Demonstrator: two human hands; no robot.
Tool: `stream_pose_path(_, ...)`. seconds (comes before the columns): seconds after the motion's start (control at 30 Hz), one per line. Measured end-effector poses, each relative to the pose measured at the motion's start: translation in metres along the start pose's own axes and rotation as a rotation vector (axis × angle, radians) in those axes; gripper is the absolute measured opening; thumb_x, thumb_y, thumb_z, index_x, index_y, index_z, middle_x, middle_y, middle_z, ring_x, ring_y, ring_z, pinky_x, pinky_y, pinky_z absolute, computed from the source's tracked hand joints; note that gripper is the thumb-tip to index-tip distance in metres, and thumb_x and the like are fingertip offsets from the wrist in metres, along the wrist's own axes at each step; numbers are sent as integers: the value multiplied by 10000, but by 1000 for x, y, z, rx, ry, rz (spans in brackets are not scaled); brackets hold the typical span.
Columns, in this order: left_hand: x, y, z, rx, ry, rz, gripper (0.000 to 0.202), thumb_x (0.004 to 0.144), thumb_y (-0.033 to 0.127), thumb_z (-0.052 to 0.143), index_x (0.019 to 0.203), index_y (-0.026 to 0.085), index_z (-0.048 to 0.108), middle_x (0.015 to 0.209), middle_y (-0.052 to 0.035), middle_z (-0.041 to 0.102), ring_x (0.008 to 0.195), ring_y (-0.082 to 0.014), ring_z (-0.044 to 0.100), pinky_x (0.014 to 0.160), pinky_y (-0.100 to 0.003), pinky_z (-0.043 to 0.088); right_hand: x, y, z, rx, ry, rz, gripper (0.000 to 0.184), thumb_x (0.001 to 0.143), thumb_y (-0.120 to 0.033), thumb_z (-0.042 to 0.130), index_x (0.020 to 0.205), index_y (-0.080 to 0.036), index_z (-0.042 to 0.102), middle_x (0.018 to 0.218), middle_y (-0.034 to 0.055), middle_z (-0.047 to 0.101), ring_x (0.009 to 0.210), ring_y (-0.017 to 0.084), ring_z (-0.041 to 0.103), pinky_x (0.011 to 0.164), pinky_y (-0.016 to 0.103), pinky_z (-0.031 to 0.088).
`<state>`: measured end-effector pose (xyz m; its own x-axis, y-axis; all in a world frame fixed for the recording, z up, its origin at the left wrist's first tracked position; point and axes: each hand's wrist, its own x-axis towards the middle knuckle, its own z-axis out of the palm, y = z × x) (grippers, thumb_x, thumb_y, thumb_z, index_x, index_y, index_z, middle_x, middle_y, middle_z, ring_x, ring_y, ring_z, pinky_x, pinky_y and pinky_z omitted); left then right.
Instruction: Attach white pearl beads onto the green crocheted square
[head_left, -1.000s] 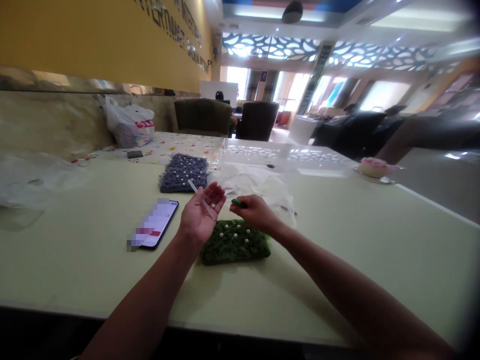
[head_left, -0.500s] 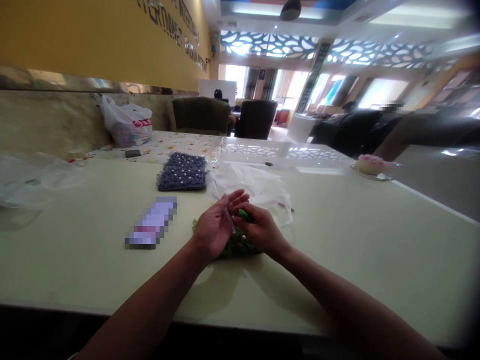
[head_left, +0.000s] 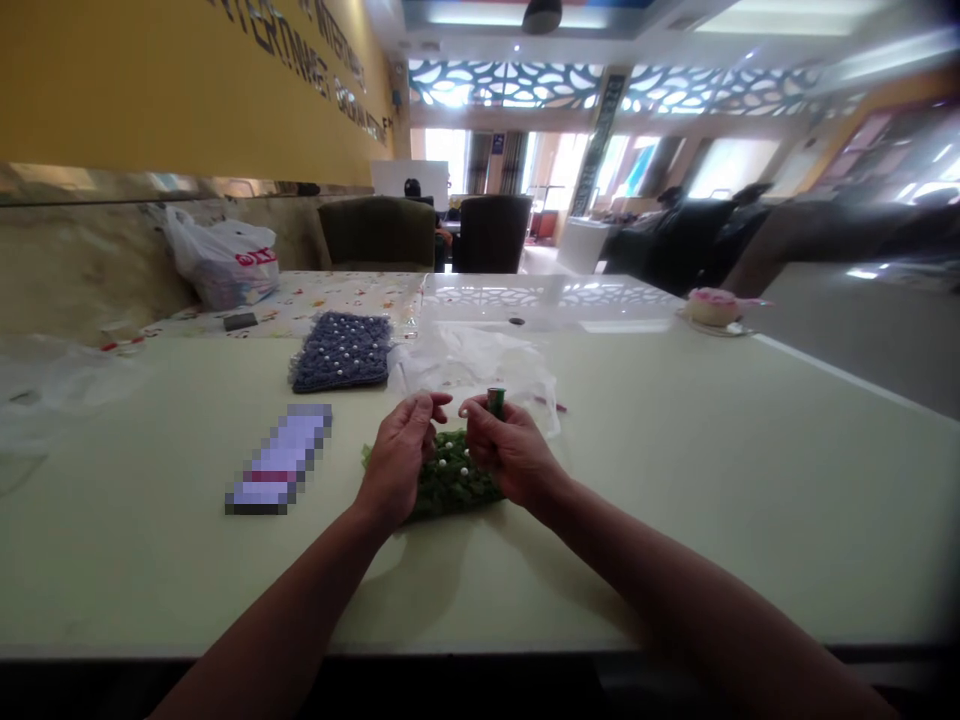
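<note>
My left hand [head_left: 397, 455] is held up with the thumb pressed against curled fingers; whatever may be pinched there is too small to see. Opposite it, my right hand [head_left: 521, 455] is closed around a small green cylinder [head_left: 496, 402] whose end sticks up above the fist. A narrow gap separates the two hands' fingertips. Below them on the table lies a dark green, leafy-textured crocheted piece [head_left: 454, 490] with white beads, partly hidden by both hands. A similar blue-grey piece [head_left: 343, 350] with white beads rests farther back to the left.
Crumpled white plastic [head_left: 487, 358] lies just behind my hands. To the left is a blurred-out phone [head_left: 281, 462]. A full carrier bag [head_left: 225, 262] stands by the wall, and a pink-topped object [head_left: 712, 306] sits on a saucer at the right edge.
My left hand's palm was turned up with a clear, thin strip across it; now its fingers are curled and the strip is out of sight. My hands have drawn apart, and the green cylinder stands upright.
</note>
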<state>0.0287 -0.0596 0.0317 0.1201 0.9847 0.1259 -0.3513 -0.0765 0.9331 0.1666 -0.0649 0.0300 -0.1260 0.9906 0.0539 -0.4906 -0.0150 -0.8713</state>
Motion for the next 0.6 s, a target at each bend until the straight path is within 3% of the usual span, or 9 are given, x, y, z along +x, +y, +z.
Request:
stream_pose_path(0.07, -1, 0, -1, 128, -8, 48, 216, 843, 341, 672, 960, 161, 685, 719, 34, 518, 513, -28, 342, 445, -153, 278, -1, -3, 1, 61, -2, 17, 342, 679, -367, 810, 771, -180, 539, 492, -102, 336, 423, 33, 239, 385, 180, 142)
stream_pose_path(0.27, -5, -1, 2, 357, -80, 240, 211, 825, 303, 687, 981, 161, 674, 758, 4, 579, 703, -102, 524, 664, -215, 439, -2, 3, 0, 158, -26, 76, 360, 703, -353, 805, 755, -192, 487, 510, -101, 349, 413, 23, 238, 392, 174, 132)
stream_pose_path(0.43, -4, 0, 0, 670, -45, 502, 145, 851, 290, 657, 930, 171, 682, 855, -28, 626, 743, -126, 566, 702, -245, 457, -4, 5, 0, 163, -44, 94, 404, 702, -378, 805, 733, -195, 447, 509, -103, 337, 418, 25, 234, 395, 174, 137)
stream_pose_path(0.5, -3, -1, -1, 744, -38, 531, 142, 862, 302, 644, 915, 173, 672, 824, -16, 614, 692, -114, 543, 662, -238, 443, -7, 1, -3, 92, -72, 118, 424, 715, -426, 790, 731, -198, 433, 519, -99, 342, 419, 29, 231, 389, 180, 125)
stream_pose_path(0.6, -1, -1, -3, 796, -13, 469, 158, 870, 320, 628, 913, 170, 651, 788, -3, 596, 644, -108, 514, 627, -238, 430, -11, -7, -15, -124, -105, 106, 421, 784, -572, 684, 817, -203, 484, 574, -81, 387, 429, 38, 232, 387, 188, 106)
